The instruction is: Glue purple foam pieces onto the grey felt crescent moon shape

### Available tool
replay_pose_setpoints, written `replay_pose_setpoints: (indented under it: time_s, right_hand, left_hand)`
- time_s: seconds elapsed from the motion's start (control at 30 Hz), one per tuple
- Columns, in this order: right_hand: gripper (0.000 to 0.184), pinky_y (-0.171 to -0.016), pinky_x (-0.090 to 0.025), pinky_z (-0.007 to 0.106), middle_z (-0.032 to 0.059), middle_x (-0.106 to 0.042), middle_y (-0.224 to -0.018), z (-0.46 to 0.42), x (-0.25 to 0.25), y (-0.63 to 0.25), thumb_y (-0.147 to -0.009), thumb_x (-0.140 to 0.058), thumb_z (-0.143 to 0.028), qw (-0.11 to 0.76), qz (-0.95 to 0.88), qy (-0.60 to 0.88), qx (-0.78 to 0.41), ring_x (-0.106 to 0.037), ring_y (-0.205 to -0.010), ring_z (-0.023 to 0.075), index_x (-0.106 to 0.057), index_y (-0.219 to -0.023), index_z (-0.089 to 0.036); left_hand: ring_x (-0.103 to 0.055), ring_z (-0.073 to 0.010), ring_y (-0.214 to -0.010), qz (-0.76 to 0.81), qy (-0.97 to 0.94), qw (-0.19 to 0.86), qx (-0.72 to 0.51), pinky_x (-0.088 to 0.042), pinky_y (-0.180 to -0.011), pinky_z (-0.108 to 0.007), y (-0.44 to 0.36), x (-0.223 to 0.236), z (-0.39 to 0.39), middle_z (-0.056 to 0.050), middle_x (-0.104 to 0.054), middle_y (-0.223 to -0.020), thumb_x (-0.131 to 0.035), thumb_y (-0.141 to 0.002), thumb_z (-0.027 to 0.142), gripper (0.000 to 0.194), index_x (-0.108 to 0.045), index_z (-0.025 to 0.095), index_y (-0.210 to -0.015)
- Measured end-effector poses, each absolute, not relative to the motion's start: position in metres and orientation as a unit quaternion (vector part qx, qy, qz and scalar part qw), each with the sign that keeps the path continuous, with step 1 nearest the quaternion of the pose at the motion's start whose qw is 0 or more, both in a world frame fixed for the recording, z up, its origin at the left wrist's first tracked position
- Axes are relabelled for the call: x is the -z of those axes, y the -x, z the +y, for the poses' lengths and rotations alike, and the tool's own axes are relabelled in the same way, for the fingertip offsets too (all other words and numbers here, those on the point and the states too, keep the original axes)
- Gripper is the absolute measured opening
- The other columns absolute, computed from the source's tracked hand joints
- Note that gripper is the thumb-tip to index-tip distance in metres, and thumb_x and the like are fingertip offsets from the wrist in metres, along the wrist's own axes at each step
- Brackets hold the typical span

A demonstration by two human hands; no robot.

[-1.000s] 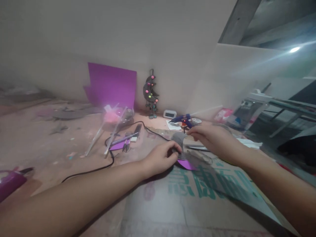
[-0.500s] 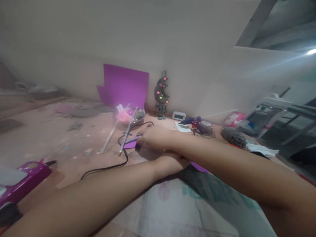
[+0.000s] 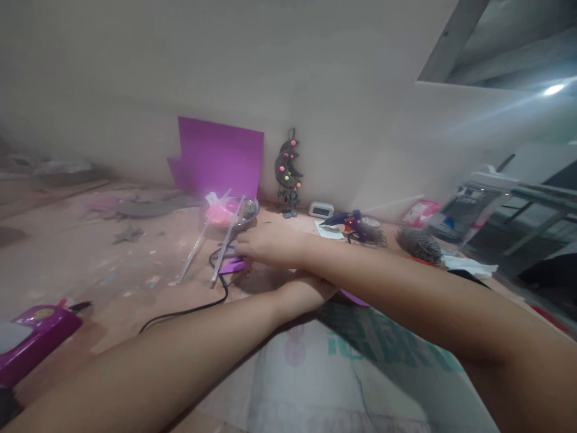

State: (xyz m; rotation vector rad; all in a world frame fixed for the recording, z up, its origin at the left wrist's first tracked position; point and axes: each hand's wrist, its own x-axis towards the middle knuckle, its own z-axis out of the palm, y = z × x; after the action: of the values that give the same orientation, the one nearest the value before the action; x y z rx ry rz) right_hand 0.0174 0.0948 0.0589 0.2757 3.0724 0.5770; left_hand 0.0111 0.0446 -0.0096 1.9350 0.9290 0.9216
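Observation:
My forearms cross, the right over the left. My right hand [image 3: 268, 245] is low over the table, fingers pointing left and down beside a slim greyish-lilac tool [image 3: 222, 252] and a small purple piece [image 3: 233, 265]. Its fingertips are blurred, so I cannot make out a grip. My left hand [image 3: 313, 291] lies beneath my right forearm, its fingers hidden. A strip of purple sheet [image 3: 355, 297] shows beside it, and I cannot tell whether the hand holds it. Two clear glue sticks [image 3: 228, 243] lean on a bowl [image 3: 253, 218] with pink contents.
A larger purple sheet [image 3: 220, 156] leans on the wall beside a moon-shaped ornament [image 3: 287, 168]. Right of them are a small digital clock [image 3: 321, 209], a blue glue gun [image 3: 351, 224] and grey yarn [image 3: 419, 245]. A magenta device [image 3: 40, 337] and black cord [image 3: 189, 310] lie left.
My right hand has shifted slightly left. A dark glossy shape beneath its fingers no longer shows, and more of the small purple piece is visible. The whole view has shifted a little.

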Motion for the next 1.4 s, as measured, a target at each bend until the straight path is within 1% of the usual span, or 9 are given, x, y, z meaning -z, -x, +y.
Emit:
replay_pose_setpoints:
  time_s: [0.07,0.2,0.4,0.5,0.6,0.63,0.8,1.03,1.4]
  right_hand:
    - [0.016,-0.065,-0.038,0.025,0.0059,-0.065,-0.095,0.085,-0.072,-0.028,-0.096,-0.04,-0.02,-0.094,0.975,-0.156,-0.125,-0.058,-0.083,0.0161,-0.055,-0.102,-0.017]
    - [0.02,-0.057,-0.039,0.022,-0.0013,-0.059,-0.077,0.054,-0.099,-0.066,-0.099,-0.033,-0.033,-0.271,0.918,-0.288,-0.001,-0.054,-0.063,0.0119,-0.046,-0.106,-0.021]
    - [0.023,-0.052,-0.044,0.024,-0.0045,-0.052,-0.065,0.013,-0.093,-0.158,-0.099,-0.033,-0.041,-0.383,0.837,-0.388,0.044,-0.052,-0.052,0.0112,-0.044,-0.111,-0.025]
    - [0.024,-0.059,-0.049,0.026,0.0002,-0.06,-0.073,-0.001,-0.067,-0.2,-0.098,-0.036,-0.036,-0.324,0.832,-0.451,0.01,-0.059,-0.062,0.0142,-0.049,-0.114,-0.022]
    - [0.033,-0.086,-0.05,0.034,0.0092,-0.064,-0.11,-0.011,-0.04,-0.226,-0.099,-0.032,-0.028,-0.251,0.863,-0.438,-0.03,-0.061,-0.101,0.0208,-0.049,-0.126,-0.02]
    - [0.036,-0.087,-0.049,0.036,0.0106,-0.062,-0.114,-0.014,-0.032,-0.231,-0.099,-0.031,-0.027,-0.229,0.869,-0.437,-0.044,-0.06,-0.104,0.0219,-0.046,-0.131,-0.019]
    - [0.046,-0.063,-0.05,0.032,0.0112,-0.059,-0.098,-0.017,-0.005,-0.234,-0.098,-0.031,-0.027,-0.14,0.873,-0.452,-0.118,-0.06,-0.074,0.0195,-0.036,-0.143,-0.017]
    - [0.047,-0.062,-0.048,0.028,0.0091,-0.058,-0.101,-0.018,0.003,-0.23,-0.096,-0.036,-0.025,-0.149,0.877,-0.449,-0.083,-0.059,-0.071,0.0158,-0.036,-0.143,-0.021]
    - [0.044,-0.059,-0.047,0.027,0.0099,-0.06,-0.1,-0.02,0.001,-0.228,-0.097,-0.036,-0.027,-0.129,0.879,-0.445,-0.109,-0.059,-0.067,0.015,-0.04,-0.139,-0.018]
  left_hand:
    - [-0.06,-0.0212,-0.101,0.374,-0.763,0.39,-0.355,-0.052,-0.084,-0.038,-0.008,0.013,0.045,-0.008,-0.06,-0.117,-0.055,-0.09,0.032,0.027,-0.059,0.02,-0.114]
    - [-0.061,-0.0206,-0.076,0.394,-0.772,0.373,-0.332,-0.048,-0.067,-0.032,-0.007,0.018,0.045,-0.004,-0.065,-0.078,-0.051,-0.086,0.022,0.015,-0.064,0.018,-0.091]
    - [-0.055,-0.0147,-0.067,0.361,-0.738,0.428,-0.377,-0.043,-0.062,-0.026,-0.009,0.019,0.046,0.001,-0.059,-0.074,-0.047,-0.085,0.023,0.02,-0.057,0.02,-0.103]
    - [-0.056,-0.0148,-0.075,0.352,-0.727,0.422,-0.411,-0.044,-0.067,-0.026,-0.008,0.022,0.046,-0.001,-0.06,-0.084,-0.049,-0.085,0.025,0.018,-0.057,0.02,-0.1]
    - [-0.056,-0.0151,-0.076,0.369,-0.72,0.421,-0.412,-0.044,-0.069,-0.027,-0.007,0.024,0.047,-0.001,-0.061,-0.085,-0.051,-0.085,0.027,0.018,-0.058,0.02,-0.1]
    - [-0.056,-0.015,-0.076,0.375,-0.721,0.418,-0.406,-0.044,-0.069,-0.027,-0.007,0.025,0.047,-0.001,-0.062,-0.085,-0.051,-0.085,0.028,0.019,-0.058,0.02,-0.101]
    - [-0.057,-0.0142,-0.074,0.368,-0.715,0.435,-0.405,-0.044,-0.068,-0.026,-0.008,0.022,0.044,-0.002,-0.064,-0.087,-0.055,-0.085,0.031,0.023,-0.059,0.018,-0.104]
    - [-0.062,-0.0167,-0.085,0.362,-0.71,0.454,-0.399,-0.048,-0.075,-0.028,-0.007,0.016,0.039,-0.006,-0.066,-0.101,-0.055,-0.086,0.031,0.026,-0.058,0.017,-0.108]
    - [-0.064,-0.0203,-0.096,0.359,-0.712,0.451,-0.402,-0.05,-0.082,-0.033,-0.006,0.016,0.039,-0.008,-0.067,-0.105,-0.054,-0.087,0.032,0.027,-0.057,0.018,-0.11]
